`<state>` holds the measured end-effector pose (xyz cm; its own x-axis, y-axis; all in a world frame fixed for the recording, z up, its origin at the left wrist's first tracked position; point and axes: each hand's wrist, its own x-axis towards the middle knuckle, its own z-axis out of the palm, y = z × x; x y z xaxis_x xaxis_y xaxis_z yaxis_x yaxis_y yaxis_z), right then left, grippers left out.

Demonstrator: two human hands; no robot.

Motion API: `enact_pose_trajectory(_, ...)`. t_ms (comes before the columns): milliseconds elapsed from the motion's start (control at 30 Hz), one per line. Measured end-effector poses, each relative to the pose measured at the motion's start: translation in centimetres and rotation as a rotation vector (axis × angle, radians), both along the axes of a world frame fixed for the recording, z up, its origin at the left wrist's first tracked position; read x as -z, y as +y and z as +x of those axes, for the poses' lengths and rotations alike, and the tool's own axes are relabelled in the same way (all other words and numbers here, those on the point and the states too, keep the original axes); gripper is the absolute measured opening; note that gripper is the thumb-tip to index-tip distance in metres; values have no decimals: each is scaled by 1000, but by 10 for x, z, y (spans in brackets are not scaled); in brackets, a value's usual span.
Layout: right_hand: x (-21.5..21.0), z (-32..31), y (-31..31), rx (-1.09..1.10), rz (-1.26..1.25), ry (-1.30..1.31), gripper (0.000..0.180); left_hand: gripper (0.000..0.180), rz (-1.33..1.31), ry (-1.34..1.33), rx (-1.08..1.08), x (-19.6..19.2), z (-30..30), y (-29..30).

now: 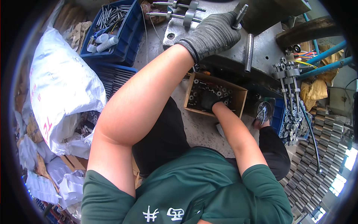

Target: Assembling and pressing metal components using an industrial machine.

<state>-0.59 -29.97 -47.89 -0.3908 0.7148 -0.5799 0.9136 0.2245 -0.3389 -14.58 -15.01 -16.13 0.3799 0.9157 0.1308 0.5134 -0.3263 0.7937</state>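
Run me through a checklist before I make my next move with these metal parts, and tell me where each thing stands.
1. Left hand in grey knitted glove, curled around the slim, shiny steel rod: ok.
2. Right hand in dark glove, inside the rectangular tan wooden box: ok.
3. Right hand's grip on a part: cannot tell; its fingers are hidden.
4. Small round metal parts left in the box: ok.
5. Plain grey metal tube by the steel worktop's edge, secured: cannot tell.
6. Forearms covered: not ok; bare above both gloves.
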Motion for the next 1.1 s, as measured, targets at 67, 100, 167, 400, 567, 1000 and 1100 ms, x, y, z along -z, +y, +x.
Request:
enact_pose_trajectory(67, 1, -18, -1, -28, 36, -5, 39, 35, 25, 74, -4, 2, -5, 1)
enact_pose_trajectory(100, 2, -28, -2, -53, 72, -18, 38, 34, 23, 51, -29, 10, -9, 0)
enact_pose_trajectory(167, 38, -19, -10, 76, 215, 53, 39, 38, 53, 48, -23, 6, -1, -2)
enact_pose_trajectory(400, 72, -20, 0, 147, 431, -5, 42, 39, -18, -29, 34, 14, 0, 4)
enact_pose_trajectory(567, 41, 4, -5, 225, 178, -57, 37, 39, -22, -41, 15, 10, -3, -1)
enact_pose_trajectory(1000, -159, 19, -26, 175, 387, 397, 28, 31, 253, 185, -1, 3, 4, 2)
enact_pose_trajectory(1100, -251, 32, -18, 438, 224, 866, 23, 31, 260, 158, 2, 5, 0, 3)
